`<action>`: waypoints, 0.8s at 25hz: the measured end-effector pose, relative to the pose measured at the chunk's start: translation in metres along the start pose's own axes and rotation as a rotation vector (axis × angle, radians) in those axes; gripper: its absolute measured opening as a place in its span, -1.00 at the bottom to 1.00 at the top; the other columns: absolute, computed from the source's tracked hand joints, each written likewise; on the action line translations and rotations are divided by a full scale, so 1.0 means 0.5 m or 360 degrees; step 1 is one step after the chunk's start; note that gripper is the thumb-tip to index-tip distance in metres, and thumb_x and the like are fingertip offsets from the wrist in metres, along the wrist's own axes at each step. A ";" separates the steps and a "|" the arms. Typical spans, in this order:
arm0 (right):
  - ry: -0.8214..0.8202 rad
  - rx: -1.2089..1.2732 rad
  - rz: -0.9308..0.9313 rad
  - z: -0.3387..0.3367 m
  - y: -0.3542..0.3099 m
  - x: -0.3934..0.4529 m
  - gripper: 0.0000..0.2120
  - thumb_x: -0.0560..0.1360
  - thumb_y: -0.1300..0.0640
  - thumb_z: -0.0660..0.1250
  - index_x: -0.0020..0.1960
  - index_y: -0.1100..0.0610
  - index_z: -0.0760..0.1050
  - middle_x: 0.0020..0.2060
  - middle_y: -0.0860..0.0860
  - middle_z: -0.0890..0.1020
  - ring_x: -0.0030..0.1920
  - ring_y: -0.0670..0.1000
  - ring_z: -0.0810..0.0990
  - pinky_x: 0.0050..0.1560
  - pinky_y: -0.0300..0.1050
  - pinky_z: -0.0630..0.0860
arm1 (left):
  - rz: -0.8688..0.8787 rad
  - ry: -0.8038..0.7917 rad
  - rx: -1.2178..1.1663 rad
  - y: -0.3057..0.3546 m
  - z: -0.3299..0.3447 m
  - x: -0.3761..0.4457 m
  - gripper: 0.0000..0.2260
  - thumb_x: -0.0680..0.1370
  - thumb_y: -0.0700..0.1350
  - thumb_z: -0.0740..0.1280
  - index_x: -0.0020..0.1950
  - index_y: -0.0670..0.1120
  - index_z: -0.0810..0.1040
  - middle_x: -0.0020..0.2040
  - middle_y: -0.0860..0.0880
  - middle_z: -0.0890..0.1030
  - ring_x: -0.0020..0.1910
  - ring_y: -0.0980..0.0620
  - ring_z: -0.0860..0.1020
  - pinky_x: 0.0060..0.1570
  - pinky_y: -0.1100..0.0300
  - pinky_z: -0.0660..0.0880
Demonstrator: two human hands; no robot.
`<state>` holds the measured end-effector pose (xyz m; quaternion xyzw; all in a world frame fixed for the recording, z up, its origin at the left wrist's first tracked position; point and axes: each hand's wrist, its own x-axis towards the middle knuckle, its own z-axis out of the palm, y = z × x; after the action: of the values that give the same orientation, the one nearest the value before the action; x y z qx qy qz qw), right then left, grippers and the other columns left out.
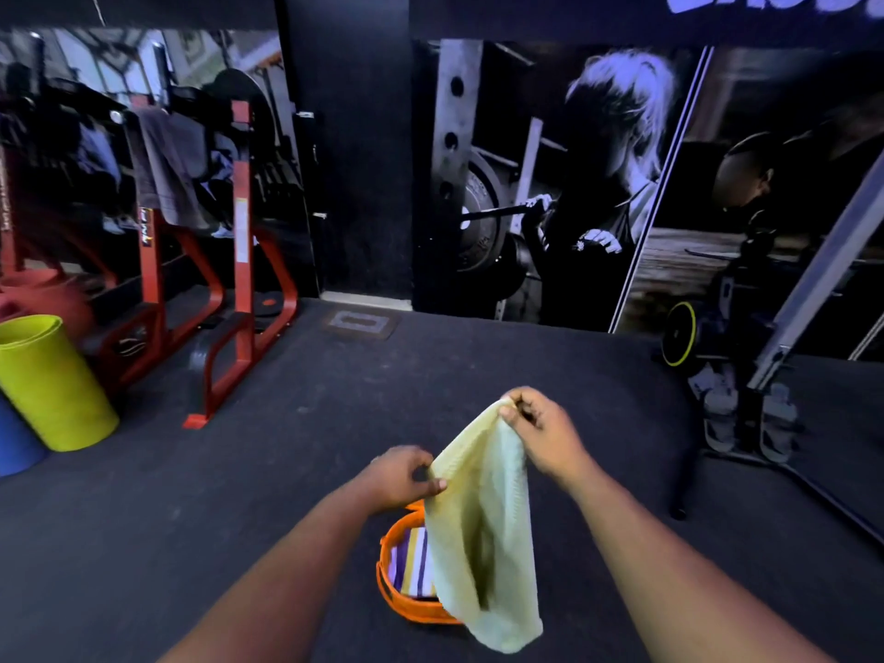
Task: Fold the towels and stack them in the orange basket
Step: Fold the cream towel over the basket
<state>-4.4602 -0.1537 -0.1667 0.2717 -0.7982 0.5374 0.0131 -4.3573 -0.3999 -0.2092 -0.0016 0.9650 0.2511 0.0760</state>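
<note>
A pale yellow towel (483, 533) hangs in the air in front of me, draped downward. My right hand (540, 428) pinches its upper corner, held higher. My left hand (404, 476) pinches the other top edge, lower and to the left. Below the towel, on the dark floor, sits the orange basket (397, 600), partly hidden by the hanging cloth. Inside it lies a folded towel with purple, white and yellow stripes (411, 562).
Red gym equipment frame (239, 260) stands at the left with a grey towel (167, 165) draped over it. A rolled yellow-green mat (48, 380) and a blue one (14, 447) stand at far left. An exercise machine base (746, 413) is at right. Dark floor stretches ahead.
</note>
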 end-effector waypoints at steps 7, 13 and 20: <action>0.0425 -0.0069 0.0292 -0.039 0.051 0.026 -0.90 0.62 0.12 0.32 -0.08 0.00 0.50 -0.27 -0.03 0.61 -0.29 -0.08 0.51 -0.18 -0.04 0.48 | -0.0268 0.0213 0.0197 -0.094 -0.056 0.013 -0.72 0.62 0.27 0.24 0.01 0.08 0.52 0.03 0.05 0.64 0.11 -0.03 0.59 0.02 0.06 0.50; 0.0576 -0.0124 0.0380 -0.058 0.078 0.049 -0.87 0.61 0.09 0.33 -0.12 0.03 0.49 -0.32 0.00 0.58 -0.31 -0.04 0.51 -0.23 -0.02 0.49 | -0.0231 0.0567 0.0513 -0.153 -0.078 0.020 -0.71 0.65 0.26 0.16 0.12 0.10 0.52 0.14 0.09 0.61 0.29 0.00 0.50 0.42 -0.02 0.28; 0.0624 -0.0129 0.0502 -0.072 0.122 0.053 -0.85 0.60 0.08 0.34 -0.14 0.05 0.49 -0.26 0.09 0.64 -0.27 0.03 0.56 -0.18 0.02 0.53 | -0.0026 0.0943 0.0244 -0.153 -0.075 0.000 -0.73 0.64 0.20 0.17 -0.06 0.05 0.50 -0.09 0.08 0.60 0.00 -0.01 0.58 0.15 -0.05 0.51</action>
<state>-4.5198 -0.1168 -0.1950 0.0337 -0.8338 0.5429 0.0946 -4.3598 -0.4847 -0.2139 -0.0766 0.9612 0.1655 -0.2068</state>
